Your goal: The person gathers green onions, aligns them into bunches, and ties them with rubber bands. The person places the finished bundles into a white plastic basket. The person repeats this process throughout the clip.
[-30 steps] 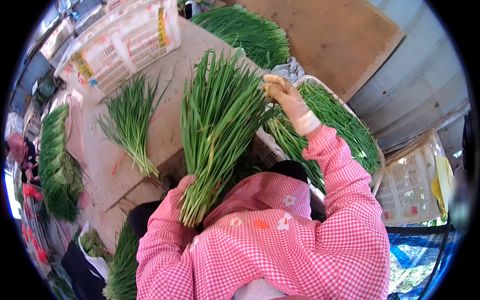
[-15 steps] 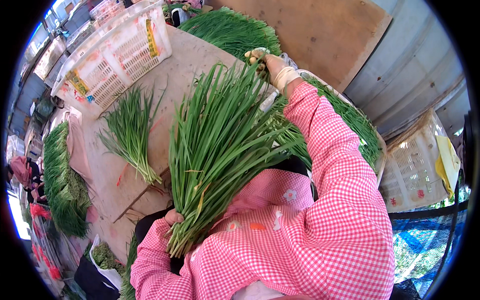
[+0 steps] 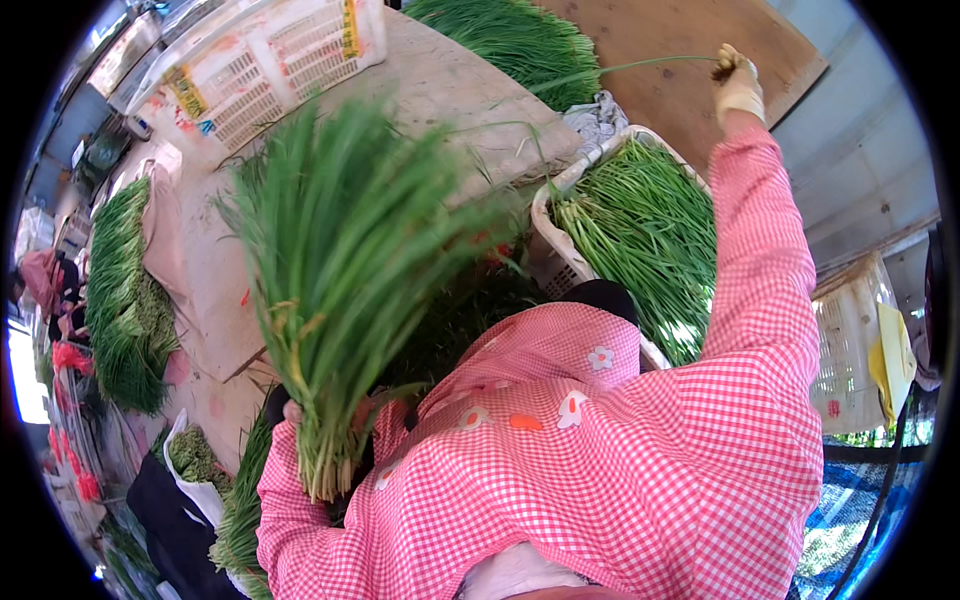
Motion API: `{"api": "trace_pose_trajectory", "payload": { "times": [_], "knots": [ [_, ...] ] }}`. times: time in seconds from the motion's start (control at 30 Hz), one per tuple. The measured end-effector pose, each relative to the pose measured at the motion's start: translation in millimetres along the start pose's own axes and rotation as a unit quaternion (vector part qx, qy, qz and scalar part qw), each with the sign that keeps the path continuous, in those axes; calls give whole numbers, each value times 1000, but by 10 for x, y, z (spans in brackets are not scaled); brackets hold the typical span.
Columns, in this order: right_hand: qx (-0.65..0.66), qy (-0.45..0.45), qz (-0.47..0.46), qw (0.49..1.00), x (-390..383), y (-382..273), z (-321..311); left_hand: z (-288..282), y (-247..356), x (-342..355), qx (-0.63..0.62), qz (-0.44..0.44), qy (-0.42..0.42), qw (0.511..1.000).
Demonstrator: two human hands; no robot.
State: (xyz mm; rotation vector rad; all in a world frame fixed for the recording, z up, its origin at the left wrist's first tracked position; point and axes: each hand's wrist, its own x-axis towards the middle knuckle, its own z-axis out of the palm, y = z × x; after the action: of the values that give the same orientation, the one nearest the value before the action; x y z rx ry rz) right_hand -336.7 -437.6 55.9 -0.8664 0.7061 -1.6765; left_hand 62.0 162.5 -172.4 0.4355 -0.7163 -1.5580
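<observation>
My left hand is closed round the lower stalks of a large bundle of garlic chives. The leaves fan upward over the table and blur with motion, while the pale cut ends hang below the hand. Out to the far right, my gloved right hand pinches a long, thin chive leaf that trails off leftward. Little of the left hand shows behind the stalks.
A white plastic crate stands on the worn tabletop. Beside my right arm, another crate is filled with chives. More chives lie at the back, with another pile at left. A wooden board leans behind.
My right hand has swung outward to the right, drawing out a single leaf. The bundle in my left hand has shifted left and blurred, now covering the small bunch on the table.
</observation>
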Motion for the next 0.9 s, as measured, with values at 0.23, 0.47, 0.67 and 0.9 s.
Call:
{"api": "trace_pose_trajectory", "payload": {
  "times": [0.23,0.47,0.67,0.9],
  "knots": [
    [-72,-427,266,861,-1690,228,241,589,828,526,56,184,-121,974],
    [-612,-680,61,400,-3826,1995,-480,690,1094,754,1,160,-89,983],
    [-581,-743,202,264,-4262,1908,-47,699,1112,564,56,109,128,984],
    [105,-617,475,619,-3632,1348,455,743,433,1008,120,-38,116,985]
  ]
}}
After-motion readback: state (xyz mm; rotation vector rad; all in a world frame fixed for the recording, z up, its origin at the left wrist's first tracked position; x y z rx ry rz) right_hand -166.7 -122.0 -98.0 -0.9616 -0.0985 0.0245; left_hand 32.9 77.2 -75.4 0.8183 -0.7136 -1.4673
